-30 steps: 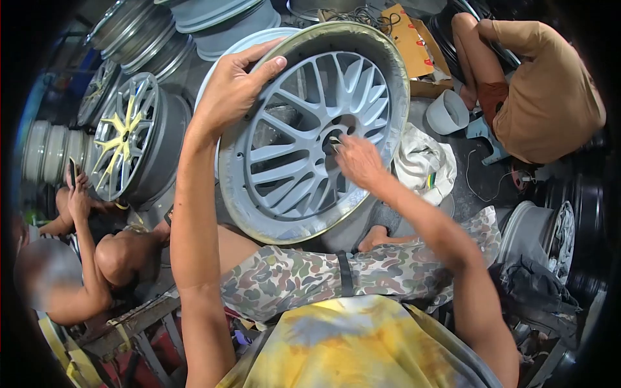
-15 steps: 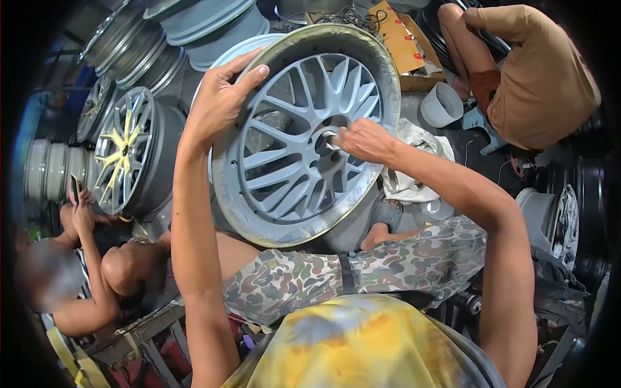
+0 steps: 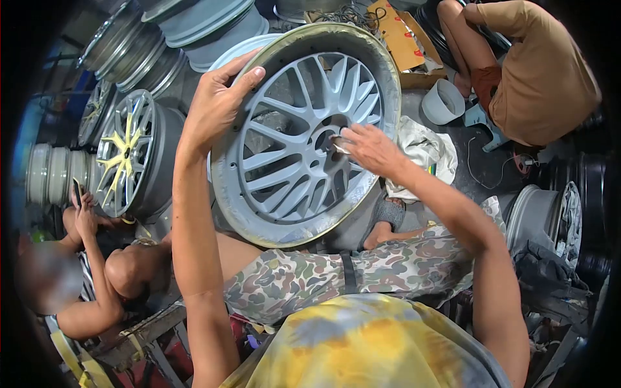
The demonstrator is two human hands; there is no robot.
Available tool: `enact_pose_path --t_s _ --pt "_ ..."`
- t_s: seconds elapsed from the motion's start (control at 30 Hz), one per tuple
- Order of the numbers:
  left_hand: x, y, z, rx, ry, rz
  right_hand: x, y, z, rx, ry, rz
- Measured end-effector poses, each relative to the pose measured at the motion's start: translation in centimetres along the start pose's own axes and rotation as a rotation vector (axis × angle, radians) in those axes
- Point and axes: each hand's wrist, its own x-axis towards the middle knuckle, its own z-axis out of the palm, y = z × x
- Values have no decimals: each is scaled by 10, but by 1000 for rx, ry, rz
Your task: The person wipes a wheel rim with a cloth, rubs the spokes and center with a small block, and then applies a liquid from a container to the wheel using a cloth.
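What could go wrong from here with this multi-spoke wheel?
The multi-spoke wheel leans, with the left hand gripping its upper edge; a slip could let it tip or roll.
The foot is close to its lower edge and might get hit.
The right hand works bare at the hub; knuckles could scrape the spokes.

Beneath the left hand point(image 3: 223, 100), the wheel rim point(image 3: 310, 233) looks matt grey, its lip scuffed; beyond the right hand point(image 3: 372, 149) lies crumpled white cloth point(image 3: 440, 152).
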Motion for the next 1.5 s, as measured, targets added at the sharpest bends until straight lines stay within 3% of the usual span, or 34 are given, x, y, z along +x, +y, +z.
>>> enact_pose_path --t_s 0.13,0.27,0.33,0.37,0.43,0.47,0.53,0.67,0.77,0.8,0.87,0.9,1.03,1.23,1.5 --pt "0 5 0 23 3 14 11 -4 -5 -52 -5 -29" --pt "3 5 -2 41 4 -5 -4 -59 48 124 193 226" --pt "2 0 -1 19 -10 -17 17 -96 52 474 334 652" --pt "4 -1 -2 -16 -6 -53 27 -93 47 475 338 665" --pt "7 -1 -2 -48 -10 -84 53 -66 31 1721 261 1350" --pt "7 -3 -3 -22 -9 -56 52 -52 28 2083 455 1343" --pt "7 -5 -7 29 8 2 37 -41 43 2417 550 1338" --pt "6 -4 -8 -3 -10 -27 46 -60 30 2063 541 1300" --pt "3 3 -6 -72 12 -109 29 -78 30 997 120 909" --pt "4 0 -9 -70 8 -106 18 -73 34 997 126 912" --pt "3 -5 -14 -25 15 -70 -5 -61 49 408 315 447" --pt "2 -4 -13 -25 14 -71 -6 -52 32 371 198 425" --pt "0 1 -9 -114 34 -136 13 -39 15 379 57 327" --pt "1 -6 -14 -56 49 -136 3 -26 33 408 180 290" --pt "2 -9 -16 -57 41 -127 17 -32 23 509 112 353"
